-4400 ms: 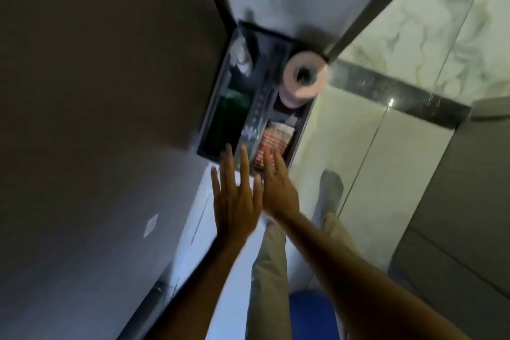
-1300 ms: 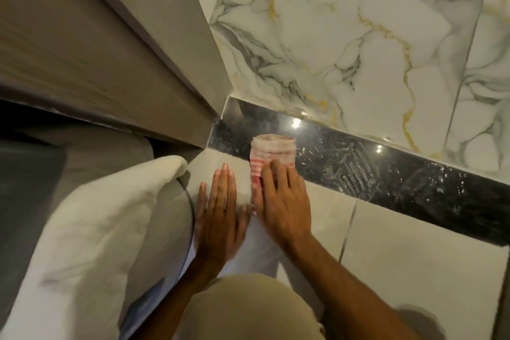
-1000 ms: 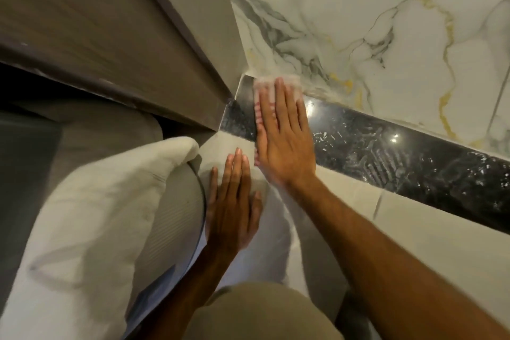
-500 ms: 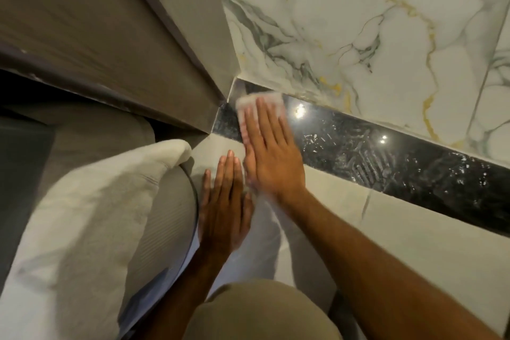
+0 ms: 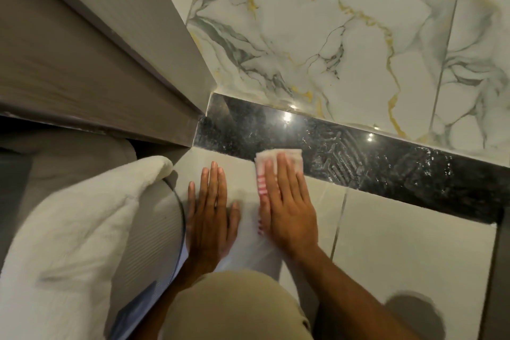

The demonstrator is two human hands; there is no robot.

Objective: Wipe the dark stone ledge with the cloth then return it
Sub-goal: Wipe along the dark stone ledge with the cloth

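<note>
the cloth (image 5: 277, 163), white with red stripes along its left side, lies at the near edge of the dark stone ledge (image 5: 358, 157), its top part on the black stone and its lower part hanging over onto the pale tile (image 5: 414, 243) below. the right hand (image 5: 287, 201) lies flat on top of it, fingers straight and close together, palm pressing the cloth down rather than gripping it; a strip of the cloth shows past the fingertips and along the thumb side. the left hand (image 5: 211, 210) lies just beside it to the left, also flat and open with the fingers stretched out, holding nothing, resting on the pale tile below the ledge. the two hands are near each other but apart. the ledge runs from the corner by the brown panel (image 5: 82, 69) out to the right, glossy, with light spots and streaky smears on it to the right of the cloth. above the ledge rises a marble-patterned wall (image 5: 331, 36) with grey and gold veins. at the lower left sits a white pillow (image 5: 69, 229), and a knee in beige trousers (image 5: 234, 306) fills the bottom centre
</note>
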